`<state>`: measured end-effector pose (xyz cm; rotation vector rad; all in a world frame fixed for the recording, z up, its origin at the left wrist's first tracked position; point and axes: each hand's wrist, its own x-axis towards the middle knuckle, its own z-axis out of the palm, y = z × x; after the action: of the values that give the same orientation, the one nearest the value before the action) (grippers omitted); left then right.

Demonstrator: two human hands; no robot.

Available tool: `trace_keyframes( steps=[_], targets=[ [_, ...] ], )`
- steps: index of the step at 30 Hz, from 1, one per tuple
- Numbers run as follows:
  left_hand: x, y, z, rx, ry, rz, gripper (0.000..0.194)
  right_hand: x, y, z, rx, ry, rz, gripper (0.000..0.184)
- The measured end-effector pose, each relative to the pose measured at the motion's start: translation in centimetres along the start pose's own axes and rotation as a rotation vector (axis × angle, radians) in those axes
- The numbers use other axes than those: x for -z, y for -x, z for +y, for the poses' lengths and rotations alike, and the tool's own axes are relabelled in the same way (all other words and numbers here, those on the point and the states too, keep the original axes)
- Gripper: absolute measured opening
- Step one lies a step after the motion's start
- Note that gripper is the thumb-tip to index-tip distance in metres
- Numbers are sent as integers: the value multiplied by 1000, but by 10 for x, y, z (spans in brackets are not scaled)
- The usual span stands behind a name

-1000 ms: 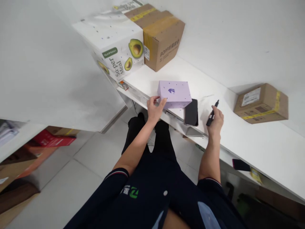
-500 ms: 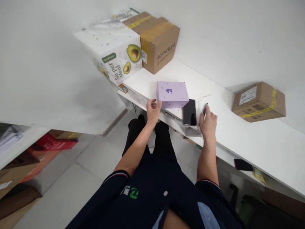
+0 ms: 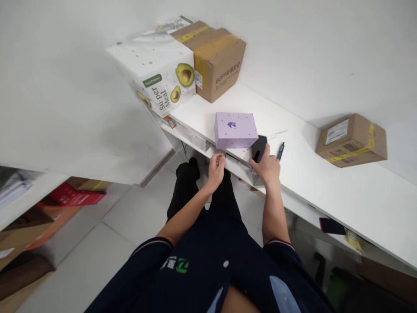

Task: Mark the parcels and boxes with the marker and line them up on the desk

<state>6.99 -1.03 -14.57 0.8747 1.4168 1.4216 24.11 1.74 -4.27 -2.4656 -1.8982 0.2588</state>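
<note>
A small lilac box [image 3: 235, 129] sits near the front edge of the white counter [image 3: 312, 182]. Right of it lies a black phone [image 3: 259, 145], and my right hand [image 3: 267, 166] is closed over its near end. A black marker pen [image 3: 280, 151] lies loose on the counter just right of that hand. My left hand [image 3: 216, 167] hangs in front of the counter edge below the lilac box, fingers curled, holding nothing I can see.
A white avocado-print carton [image 3: 161, 74] and a taped brown carton [image 3: 216, 54] stand at the counter's far left. Another brown parcel [image 3: 352, 140] lies at the right. A dark phone-like object [image 3: 330, 226] rests on a lower shelf. Boxes [image 3: 74, 195] lie on the floor at left.
My right hand put the marker down on the counter and moved left onto the phone. My left hand let go of the lilac box and dropped below the counter edge.
</note>
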Motion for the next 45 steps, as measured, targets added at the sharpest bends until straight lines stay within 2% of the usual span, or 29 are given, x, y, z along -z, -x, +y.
trace_keyframes(
  steps=[3, 6, 9, 12, 14, 17, 19, 21, 24, 28, 30, 33, 39, 45],
  targets=[
    [-3, 9, 6, -76, -27, -70, 39, 9, -9, 15, -41, -279, -40, 100],
    [-3, 17, 13, -123, -70, -125, 37, 12, -13, 35, -133, -714, -53, 100],
    [-4, 23, 22, -112, -63, -216, 38, 3, -4, 44, -196, -1141, -44, 99],
    [-7, 31, 31, -52, 49, -306, 42, -16, 19, 33, -137, -1355, 40, 98],
    [-10, 36, 35, 23, 178, -345, 48, -30, 40, 18, -55, -1346, 82, 96],
    [-14, 46, 36, 110, 415, -373, 52, -51, 68, -6, 88, -1201, 172, 99],
    [-15, 51, 37, 125, 542, -327, 50, -61, 82, -18, 180, -1071, 263, 101],
    [-12, 54, 39, 158, 622, -247, 46, -68, 91, -25, 252, -1016, 282, 100],
    [-5, 55, 47, 244, 709, -160, 40, -69, 97, -32, 259, -1143, 188, 86],
    [1, 55, 62, 326, 845, -112, 40, -58, 92, -42, 154, -1389, 152, 51],
    [2, 56, 66, 365, 866, -106, 40, -52, 89, -48, 120, -1439, 197, 39],
    [3, 55, 68, 382, 821, -114, 39, -46, 84, -52, 113, -1443, 238, 34],
    [9, 51, 63, 298, 667, -175, 46, -44, 81, -51, 174, -1480, 165, 31],
    [11, 50, 64, 294, 675, -206, 49, -43, 82, -55, 166, -1511, 162, 30]
  ],
)
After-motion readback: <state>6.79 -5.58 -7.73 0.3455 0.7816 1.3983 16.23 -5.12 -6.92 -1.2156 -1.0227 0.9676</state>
